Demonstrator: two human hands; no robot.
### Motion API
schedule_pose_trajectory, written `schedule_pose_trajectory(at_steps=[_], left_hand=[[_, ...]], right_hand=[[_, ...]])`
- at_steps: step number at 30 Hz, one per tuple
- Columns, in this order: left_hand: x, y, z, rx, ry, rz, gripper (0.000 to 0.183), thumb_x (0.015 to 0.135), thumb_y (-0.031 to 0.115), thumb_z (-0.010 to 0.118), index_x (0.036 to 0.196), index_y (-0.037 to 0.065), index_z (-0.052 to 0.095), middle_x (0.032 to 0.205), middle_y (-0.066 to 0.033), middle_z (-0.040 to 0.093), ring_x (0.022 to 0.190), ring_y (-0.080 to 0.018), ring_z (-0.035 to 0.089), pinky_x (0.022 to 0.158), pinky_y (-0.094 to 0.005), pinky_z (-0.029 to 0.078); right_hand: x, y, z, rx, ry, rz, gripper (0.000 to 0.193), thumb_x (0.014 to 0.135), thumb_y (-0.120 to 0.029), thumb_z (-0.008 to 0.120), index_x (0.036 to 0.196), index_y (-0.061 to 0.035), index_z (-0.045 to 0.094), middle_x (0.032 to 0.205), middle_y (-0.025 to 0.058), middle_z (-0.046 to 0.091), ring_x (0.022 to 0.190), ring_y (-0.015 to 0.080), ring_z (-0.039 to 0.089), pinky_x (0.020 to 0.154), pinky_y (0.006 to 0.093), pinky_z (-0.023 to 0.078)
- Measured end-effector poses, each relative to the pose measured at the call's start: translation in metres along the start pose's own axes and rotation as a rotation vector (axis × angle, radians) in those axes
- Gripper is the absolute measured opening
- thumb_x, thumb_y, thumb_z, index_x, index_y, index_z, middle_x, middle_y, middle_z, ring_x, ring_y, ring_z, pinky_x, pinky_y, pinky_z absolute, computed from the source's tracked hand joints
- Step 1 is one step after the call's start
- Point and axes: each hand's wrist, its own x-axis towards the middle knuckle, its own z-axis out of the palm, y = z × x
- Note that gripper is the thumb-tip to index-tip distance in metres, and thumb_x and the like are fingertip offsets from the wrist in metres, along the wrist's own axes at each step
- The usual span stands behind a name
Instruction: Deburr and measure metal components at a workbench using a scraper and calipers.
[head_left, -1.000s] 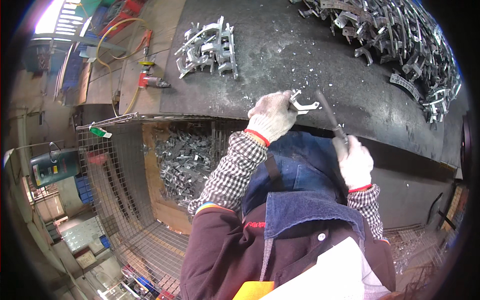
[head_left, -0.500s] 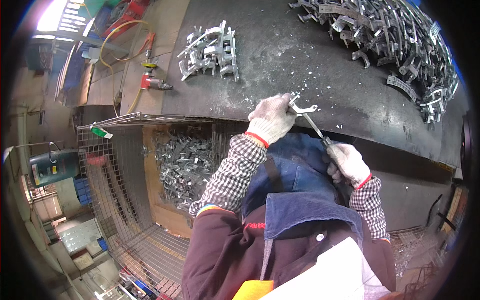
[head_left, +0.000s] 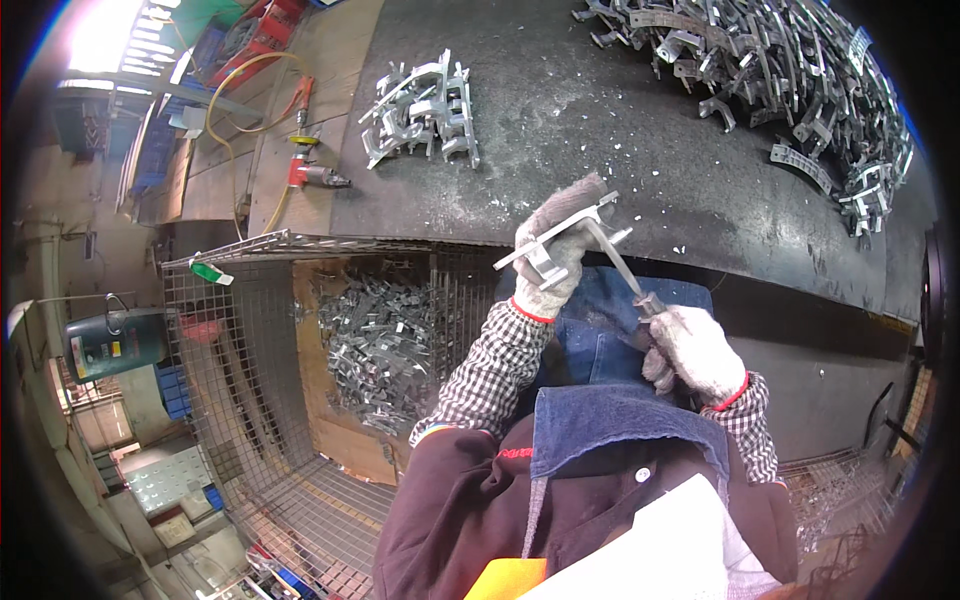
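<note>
My left hand [head_left: 552,245], in a whitish knit glove, is closed round a silvery cast metal bracket [head_left: 572,228] with a long bar and short arms. My gloved right hand [head_left: 690,345] grips the handle of a file-like hand tool [head_left: 622,268]. Its long, flat metal blade slants up and left to the bracket and appears to touch it near the bar's upper end. Both hands are over my blue apron [head_left: 580,340], at the near edge of the dark worktable [head_left: 560,110].
A big heap of brackets [head_left: 760,70] covers the table's far right; a smaller pile [head_left: 425,110] lies at far left. A red air tool [head_left: 305,170] with a yellow hose rests left of it. Below stands a wire mesh cage [head_left: 230,350] holding metal pieces [head_left: 380,350].
My left hand has turned the bracket, so its long bar now shows lying slantwise across the fingers. The tool's tip has shifted slightly on it; my right hand has moved a little downward.
</note>
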Motion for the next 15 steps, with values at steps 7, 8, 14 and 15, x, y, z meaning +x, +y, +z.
schedule_pose_trajectory(at_steps=[7,8,14,15], left_hand=[[-0.041,-0.098,-0.003,0.911,-0.329,0.264,0.055,0.112,0.027,0.042,0.155,-0.006,0.037,0.151,-0.0236,0.054,0.107,-0.0202,0.073,0.073,-0.0295,0.068],[-0.026,-0.064,-0.004,0.618,-0.212,0.276,0.055,0.113,0.026,0.034,0.158,-0.005,0.031,0.154,-0.0238,0.049,0.107,-0.0190,0.073,0.069,-0.0305,0.069],[-0.048,-0.085,-0.010,1.141,-0.430,0.180,0.058,0.112,0.023,0.038,0.162,-0.003,0.024,0.156,-0.0218,0.045,0.106,-0.0164,0.072,0.069,-0.0304,0.070],[-0.027,-0.047,-0.009,0.632,-0.248,0.091,0.052,0.109,0.017,0.047,0.155,-0.004,0.036,0.151,-0.0206,0.052,0.106,-0.0178,0.073,0.075,-0.0307,0.068]], right_hand=[[0.002,-0.004,-0.002,-0.012,-0.047,0.010,0.029,0.105,-0.021,0.056,0.111,0.0033,0.069,0.071,0.0116,0.070,0.057,0.0161,0.067,0.051,0.0291,0.054],[0.001,-0.004,-0.004,-0.011,-0.043,0.010,0.029,0.105,-0.021,0.056,0.111,0.0033,0.069,0.071,0.0116,0.070,0.057,0.0161,0.067,0.051,0.0291,0.054],[-0.003,-0.016,-0.007,-0.147,0.093,-0.128,0.028,0.106,-0.021,0.054,0.116,0.0023,0.067,0.070,0.0106,0.070,0.056,0.0155,0.066,0.053,0.0288,0.055],[-0.003,-0.011,-0.010,-0.270,0.176,-0.237,0.027,0.105,-0.021,0.056,0.114,0.0020,0.068,0.071,0.0104,0.070,0.056,0.0152,0.067,0.053,0.0289,0.055]])
